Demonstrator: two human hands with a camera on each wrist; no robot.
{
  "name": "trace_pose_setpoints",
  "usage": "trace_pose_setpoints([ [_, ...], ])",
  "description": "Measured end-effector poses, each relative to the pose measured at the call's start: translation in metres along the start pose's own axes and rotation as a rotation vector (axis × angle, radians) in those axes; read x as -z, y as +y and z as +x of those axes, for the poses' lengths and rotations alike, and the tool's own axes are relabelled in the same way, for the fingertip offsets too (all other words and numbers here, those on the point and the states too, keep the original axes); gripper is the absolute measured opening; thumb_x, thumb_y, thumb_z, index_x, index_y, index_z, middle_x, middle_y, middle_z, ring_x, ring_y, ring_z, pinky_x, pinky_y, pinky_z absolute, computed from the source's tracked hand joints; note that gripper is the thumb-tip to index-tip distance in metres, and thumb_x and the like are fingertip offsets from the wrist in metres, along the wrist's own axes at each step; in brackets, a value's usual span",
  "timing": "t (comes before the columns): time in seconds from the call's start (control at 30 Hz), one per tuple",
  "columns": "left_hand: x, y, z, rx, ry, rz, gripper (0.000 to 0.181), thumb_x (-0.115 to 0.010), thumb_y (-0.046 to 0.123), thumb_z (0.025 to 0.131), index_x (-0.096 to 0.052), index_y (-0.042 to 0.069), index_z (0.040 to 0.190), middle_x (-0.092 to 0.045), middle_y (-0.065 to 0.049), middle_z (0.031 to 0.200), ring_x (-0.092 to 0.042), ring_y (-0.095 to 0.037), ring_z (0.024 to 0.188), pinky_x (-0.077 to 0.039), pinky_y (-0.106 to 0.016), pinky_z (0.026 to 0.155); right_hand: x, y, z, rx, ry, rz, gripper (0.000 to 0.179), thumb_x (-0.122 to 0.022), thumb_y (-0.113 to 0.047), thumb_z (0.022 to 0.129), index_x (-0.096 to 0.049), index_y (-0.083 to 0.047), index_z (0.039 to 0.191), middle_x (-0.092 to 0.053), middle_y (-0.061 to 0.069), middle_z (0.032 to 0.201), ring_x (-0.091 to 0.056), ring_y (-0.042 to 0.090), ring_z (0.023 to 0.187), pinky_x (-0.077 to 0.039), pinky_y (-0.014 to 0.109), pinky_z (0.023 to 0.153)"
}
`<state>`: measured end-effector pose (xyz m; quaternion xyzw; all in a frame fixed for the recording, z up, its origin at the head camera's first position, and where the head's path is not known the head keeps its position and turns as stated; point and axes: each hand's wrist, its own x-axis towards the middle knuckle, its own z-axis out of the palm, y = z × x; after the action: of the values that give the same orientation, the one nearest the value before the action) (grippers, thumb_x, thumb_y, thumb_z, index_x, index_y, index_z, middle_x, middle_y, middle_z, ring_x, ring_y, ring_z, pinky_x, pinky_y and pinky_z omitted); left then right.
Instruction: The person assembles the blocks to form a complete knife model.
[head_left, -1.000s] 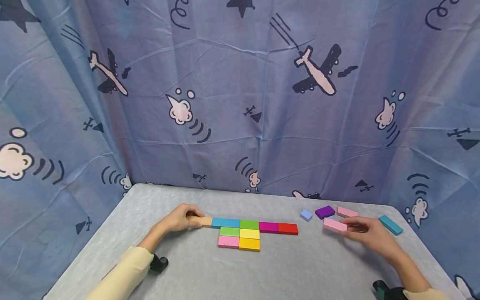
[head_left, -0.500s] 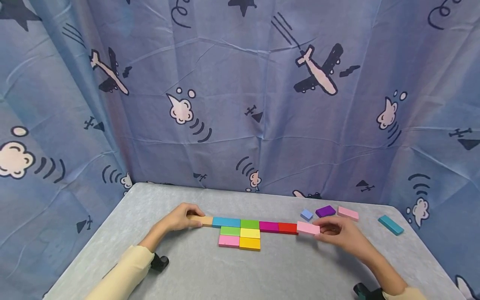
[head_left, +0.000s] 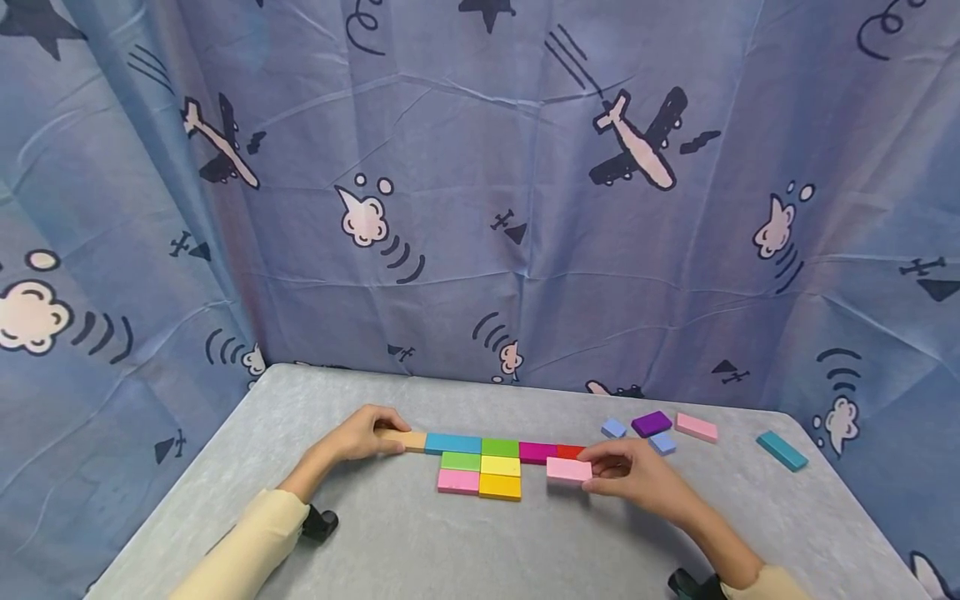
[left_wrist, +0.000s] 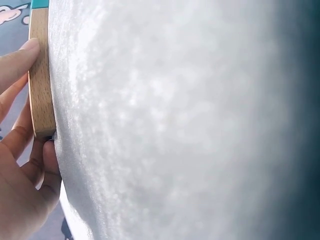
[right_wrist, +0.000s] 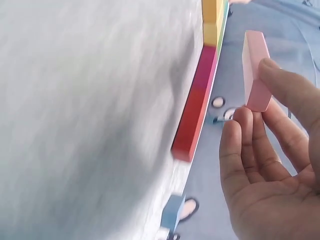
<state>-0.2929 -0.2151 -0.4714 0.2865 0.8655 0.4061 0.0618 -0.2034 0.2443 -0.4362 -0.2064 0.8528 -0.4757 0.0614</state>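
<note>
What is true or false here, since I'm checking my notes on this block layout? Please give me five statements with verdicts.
1. The right hand holds a pink block. True.
2. The left hand touches the wooden block at the row's left end. True.
3. The held pink block has been set down. False: it is held above the table.
4. A magenta block sits between a green block and a red block. True.
5. Every block touches another. False: the teal block at far right lies apart.
</note>
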Motion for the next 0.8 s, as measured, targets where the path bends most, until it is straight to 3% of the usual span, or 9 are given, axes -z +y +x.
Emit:
trace_pose_setpoints([
  [0.33,0.000,-0.003,0.001,0.015,-0.007,0.013,0.018,-0.083,0.008,0.086,-0.077,0.007,0.103,-0.070,0.003,0.097,-0.061,-0.017,0.091,-0.048,-0.036,0.085,-0.036,-0.012,0.021,0.023,-0.085,0.005,0.032,-0.086,-0.017,0.084,-0.076,-0.005,0.112,-0.069,0.004,0.100,-0.062,0.024,0.086,-0.055,0.029,0.080],
  [0.57,-0.001,-0.005,0.002,0.015,-0.012,0.002,0.019,-0.083,0.008,0.085,-0.077,0.007,0.103,-0.070,0.002,0.097,-0.061,-0.017,0.091,-0.048,-0.036,0.085,-0.060,-0.027,0.034,0.050,-0.100,-0.001,0.032,-0.089,-0.011,0.080,-0.077,-0.004,0.109,-0.067,0.001,0.093,-0.062,0.025,0.084,-0.056,0.033,0.077],
  [0.8,-0.002,-0.002,0.002,0.013,-0.006,0.009,0.018,-0.083,0.007,0.086,-0.077,0.007,0.103,-0.070,0.002,0.097,-0.061,-0.017,0.091,-0.048,-0.036,0.085,-0.086,-0.043,0.046,0.046,-0.137,-0.053,0.029,-0.090,-0.011,0.079,-0.077,-0.008,0.105,-0.067,-0.002,0.088,-0.062,0.018,0.080,-0.055,0.027,0.074],
])
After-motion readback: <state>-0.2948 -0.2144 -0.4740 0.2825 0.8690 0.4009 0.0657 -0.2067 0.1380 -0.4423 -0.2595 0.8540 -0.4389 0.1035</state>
